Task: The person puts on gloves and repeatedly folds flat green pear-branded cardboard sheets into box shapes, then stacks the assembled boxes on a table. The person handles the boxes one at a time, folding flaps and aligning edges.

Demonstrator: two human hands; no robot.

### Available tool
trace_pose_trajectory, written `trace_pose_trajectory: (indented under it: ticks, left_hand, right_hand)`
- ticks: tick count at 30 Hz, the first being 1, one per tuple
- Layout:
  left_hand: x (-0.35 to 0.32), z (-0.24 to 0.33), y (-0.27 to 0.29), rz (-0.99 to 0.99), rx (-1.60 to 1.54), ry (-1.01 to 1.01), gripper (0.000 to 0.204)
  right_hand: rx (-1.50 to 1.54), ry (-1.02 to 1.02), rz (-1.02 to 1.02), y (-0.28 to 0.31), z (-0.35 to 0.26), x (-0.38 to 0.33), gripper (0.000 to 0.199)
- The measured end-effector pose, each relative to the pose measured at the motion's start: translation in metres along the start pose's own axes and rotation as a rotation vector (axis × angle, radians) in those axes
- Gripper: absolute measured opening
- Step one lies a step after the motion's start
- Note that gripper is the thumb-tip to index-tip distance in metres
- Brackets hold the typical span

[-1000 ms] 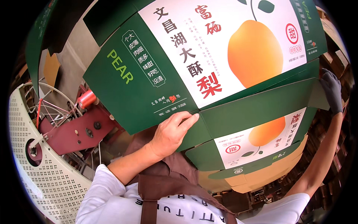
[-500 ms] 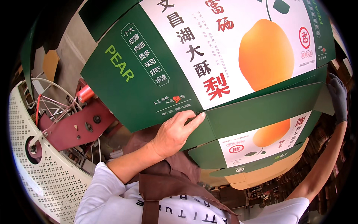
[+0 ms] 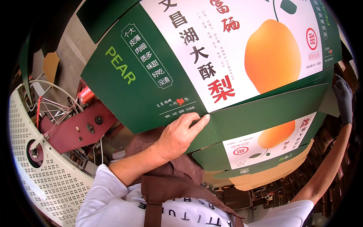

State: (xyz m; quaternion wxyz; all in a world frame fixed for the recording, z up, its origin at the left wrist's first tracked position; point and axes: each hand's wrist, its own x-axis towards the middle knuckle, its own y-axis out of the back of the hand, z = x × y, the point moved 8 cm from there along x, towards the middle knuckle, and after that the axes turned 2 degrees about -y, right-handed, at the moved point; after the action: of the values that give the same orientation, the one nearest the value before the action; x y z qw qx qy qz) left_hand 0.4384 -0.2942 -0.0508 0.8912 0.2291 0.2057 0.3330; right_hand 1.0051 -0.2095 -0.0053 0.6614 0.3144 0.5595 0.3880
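Note:
A large green and white carton blank [image 3: 151,87] printed with an orange pear picture fills the upper view, held up flat in front of me. My left hand [image 3: 177,138] is bare and grips its lower edge near the fold, fingers spread on the green flap. My right hand [image 3: 343,99] wears a dark grey glove and holds the carton's far right edge. A lower panel [image 3: 261,142] of the same carton hangs folded beneath, showing a smaller pear picture.
A red metal machine [image 3: 75,126] with wire and a red spool stands at the left. A white perforated curved guard [image 3: 41,178] wraps the lower left. Brown cardboard sheets [image 3: 264,178] lie below the carton. I wear a brown apron over a white shirt.
The carton has risen and come closer, filling more of the view. My left hand shifted slightly right along the lower edge; my right hand stays on the right edge.

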Motion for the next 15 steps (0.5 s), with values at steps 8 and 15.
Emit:
trace_pose_trajectory:
  ticks: [8,15]
  left_hand:
    - [-0.005,0.003,-0.006,-0.036,0.016,0.036,0.053]
    - [-0.005,0.002,-0.010,-0.081,0.026,0.037,0.049]
  right_hand:
    - [-0.005,-0.105,0.074,0.026,-0.057,0.001,0.014]
    - [0.001,-0.189,0.002,0.026,-0.059,0.001,0.014]
